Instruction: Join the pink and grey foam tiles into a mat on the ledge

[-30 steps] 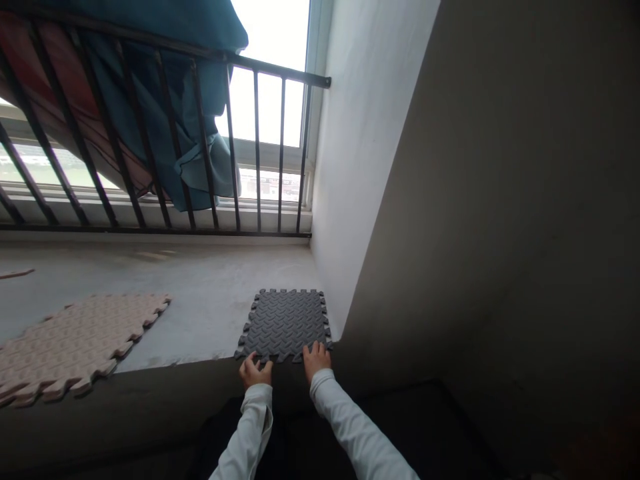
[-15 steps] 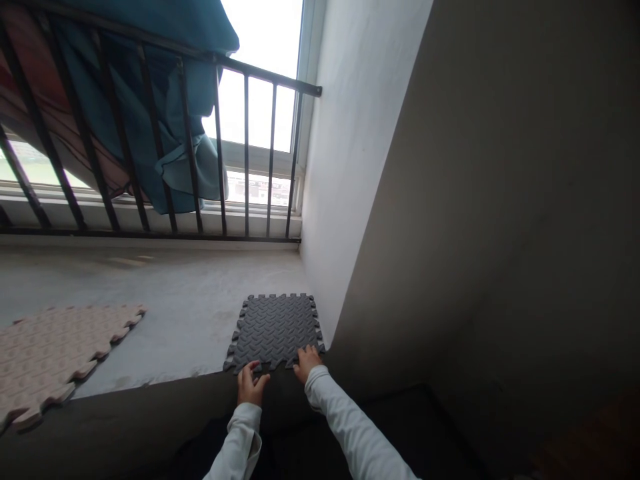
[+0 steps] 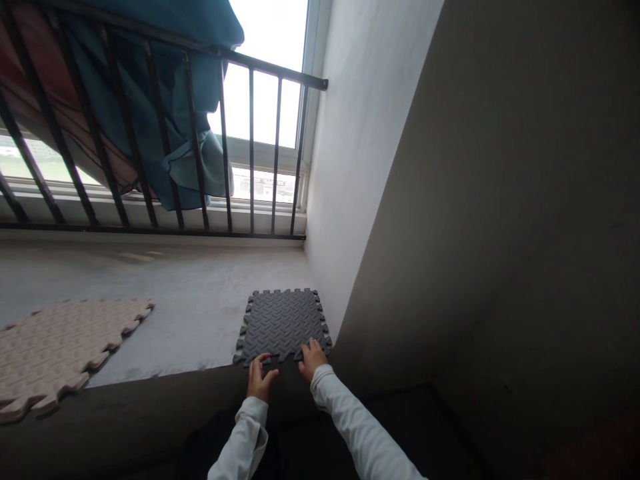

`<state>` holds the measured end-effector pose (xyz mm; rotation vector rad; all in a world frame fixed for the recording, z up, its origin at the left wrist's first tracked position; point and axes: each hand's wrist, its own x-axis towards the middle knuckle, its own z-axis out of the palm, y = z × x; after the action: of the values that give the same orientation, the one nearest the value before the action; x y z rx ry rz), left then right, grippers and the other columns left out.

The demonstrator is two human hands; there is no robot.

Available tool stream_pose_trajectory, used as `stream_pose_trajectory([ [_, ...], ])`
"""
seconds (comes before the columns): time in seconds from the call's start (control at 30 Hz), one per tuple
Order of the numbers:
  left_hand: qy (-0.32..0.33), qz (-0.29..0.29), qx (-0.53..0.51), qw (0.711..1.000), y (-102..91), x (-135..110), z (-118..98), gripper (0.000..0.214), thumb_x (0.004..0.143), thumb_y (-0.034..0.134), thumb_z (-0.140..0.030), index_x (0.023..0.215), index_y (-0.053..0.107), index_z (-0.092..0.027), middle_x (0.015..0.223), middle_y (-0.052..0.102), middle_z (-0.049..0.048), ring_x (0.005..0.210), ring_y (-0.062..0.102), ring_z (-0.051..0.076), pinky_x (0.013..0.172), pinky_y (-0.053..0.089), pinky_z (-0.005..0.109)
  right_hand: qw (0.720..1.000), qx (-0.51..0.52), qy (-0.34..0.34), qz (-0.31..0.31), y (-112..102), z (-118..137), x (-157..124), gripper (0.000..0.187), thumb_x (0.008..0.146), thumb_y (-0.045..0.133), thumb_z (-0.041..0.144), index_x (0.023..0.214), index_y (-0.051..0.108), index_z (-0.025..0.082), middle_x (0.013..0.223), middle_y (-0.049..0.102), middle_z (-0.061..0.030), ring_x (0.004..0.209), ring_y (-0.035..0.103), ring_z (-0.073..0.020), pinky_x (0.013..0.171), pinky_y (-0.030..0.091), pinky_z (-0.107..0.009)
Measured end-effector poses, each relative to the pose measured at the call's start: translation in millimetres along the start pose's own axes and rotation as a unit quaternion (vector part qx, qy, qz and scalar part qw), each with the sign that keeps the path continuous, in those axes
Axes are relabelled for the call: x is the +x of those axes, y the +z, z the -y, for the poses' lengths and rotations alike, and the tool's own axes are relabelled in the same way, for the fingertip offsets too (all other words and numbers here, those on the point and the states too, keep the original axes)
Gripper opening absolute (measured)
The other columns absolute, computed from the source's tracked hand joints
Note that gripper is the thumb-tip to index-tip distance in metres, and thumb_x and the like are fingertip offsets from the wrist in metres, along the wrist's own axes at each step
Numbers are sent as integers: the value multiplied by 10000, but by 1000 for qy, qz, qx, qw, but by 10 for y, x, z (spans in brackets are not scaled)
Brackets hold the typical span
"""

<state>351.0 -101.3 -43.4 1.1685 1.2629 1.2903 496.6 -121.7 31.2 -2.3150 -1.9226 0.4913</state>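
Note:
A dark grey foam floor tile [image 3: 283, 323] with a tread pattern and interlocking edges lies flat on the concrete floor [image 3: 195, 313], close to the corner of the wall. My right hand [image 3: 313, 359] rests with its fingers spread on the tile's near right part. My left hand [image 3: 260, 379] sits at the tile's near edge, its fingertips at the rim and its fingers loosely curved. Neither hand lifts the tile. Both white sleeves reach in from the bottom of the view.
A beige foam tile [image 3: 60, 353] lies on the floor to the left. A dark ledge [image 3: 125, 413] runs along the near side. A white wall [image 3: 365, 167] stands right of the tile. Beyond the floor are a black metal railing [image 3: 260, 70], a hanging teal cloth [image 3: 155, 113] and a bright window.
The view has shifted slightly. My left hand has moved a little to the right along the tile's near edge, and the tile lies flat in the same place.

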Motion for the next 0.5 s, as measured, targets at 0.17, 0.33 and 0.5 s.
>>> stream_pose_trajectory([
  [0.17,40,2,-2,999,21,34,57,385,550,512,-357,900,496,-197,984,477,58,1061,454,246,970,312,436,999,9,17,-33,109,-13,-164,505,694,458,222,1181,463,91,1367,283,-162,1256,251,-250,1032,214,-322],
  [0.33,69,7,49,996,36,45,78,401,565,501,-384,912,510,-182,964,501,67,1020,471,251,957,316,449,1000,1,-5,-15,242,-53,-286,634,670,457,225,1276,345,75,1403,200,-141,1292,156,-234,1056,160,-336],
  [0.5,92,3,45,995,34,46,46,395,583,497,-387,927,502,-194,988,521,61,1027,477,237,953,332,426,1000,-22,-1,0,234,-92,-268,679,667,451,224,1306,279,73,1418,138,-128,1303,110,-217,1056,138,-370],
])
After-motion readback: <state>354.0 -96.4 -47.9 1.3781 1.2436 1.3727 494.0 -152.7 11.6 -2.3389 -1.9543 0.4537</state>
